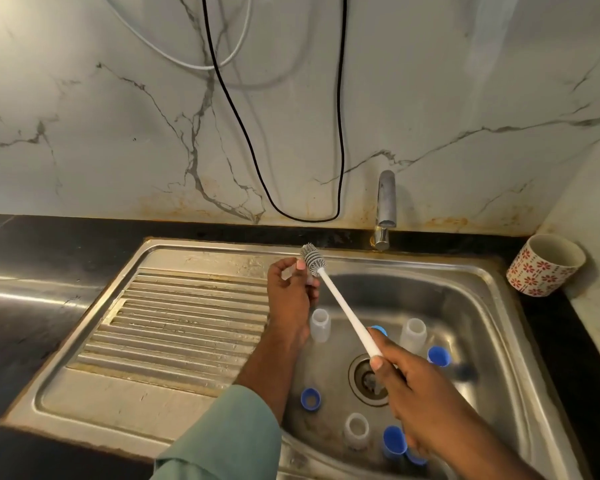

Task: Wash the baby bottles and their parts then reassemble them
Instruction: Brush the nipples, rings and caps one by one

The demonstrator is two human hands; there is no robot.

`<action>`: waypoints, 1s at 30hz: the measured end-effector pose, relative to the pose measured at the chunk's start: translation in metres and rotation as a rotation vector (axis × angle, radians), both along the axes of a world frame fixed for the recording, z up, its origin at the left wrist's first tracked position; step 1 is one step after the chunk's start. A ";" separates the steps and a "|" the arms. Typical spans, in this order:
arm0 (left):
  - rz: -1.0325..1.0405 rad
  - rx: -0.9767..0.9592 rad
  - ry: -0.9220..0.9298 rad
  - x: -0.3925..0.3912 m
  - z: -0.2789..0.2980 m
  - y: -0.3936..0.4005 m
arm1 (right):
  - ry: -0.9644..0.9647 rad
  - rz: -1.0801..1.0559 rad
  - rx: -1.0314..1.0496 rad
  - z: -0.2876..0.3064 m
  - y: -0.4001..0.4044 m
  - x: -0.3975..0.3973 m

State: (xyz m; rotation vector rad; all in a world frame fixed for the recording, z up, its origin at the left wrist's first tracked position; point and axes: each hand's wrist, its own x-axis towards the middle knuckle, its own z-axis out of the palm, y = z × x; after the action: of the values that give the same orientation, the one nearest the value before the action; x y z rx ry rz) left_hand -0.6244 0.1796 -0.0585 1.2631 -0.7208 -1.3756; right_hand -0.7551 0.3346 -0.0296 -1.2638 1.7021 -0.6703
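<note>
My right hand (pixel 406 386) is wrapped round the lower end of the long white plastic bottle brush (pixel 347 313), whose straight handle runs up and away to the left, so its grey ribbed silicone head (pixel 310 259) sits just beside my left hand (pixel 291 292). That hand pinches a small clear part (pixel 290 271); what it is I cannot tell through the blur. Below, translucent bottles (pixel 320 324) and blue plastic rings (pixel 310 399) stand scattered in the dull steel sink (pixel 492 306), near its drain.

No text, label, brand or number can be read on anything in view.
</note>
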 end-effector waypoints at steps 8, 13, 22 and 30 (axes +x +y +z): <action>0.045 -0.146 -0.288 -0.020 -0.016 0.000 | 0.027 -0.003 0.052 0.002 -0.006 0.007; 0.191 0.047 -0.141 -0.013 -0.013 -0.021 | -0.061 -0.039 0.050 0.006 0.002 0.010; 0.152 0.188 -0.018 -0.013 -0.014 -0.024 | -0.065 -0.034 0.076 0.012 -0.010 0.016; 0.033 0.352 0.181 -0.027 -0.011 -0.021 | 0.001 -0.044 0.005 0.007 -0.017 0.008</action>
State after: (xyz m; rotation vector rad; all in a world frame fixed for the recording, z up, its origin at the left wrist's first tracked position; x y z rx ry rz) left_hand -0.6519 0.1591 -0.0698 1.3908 -0.3399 -1.6138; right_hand -0.7468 0.3174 -0.0230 -1.2263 1.7354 -0.6904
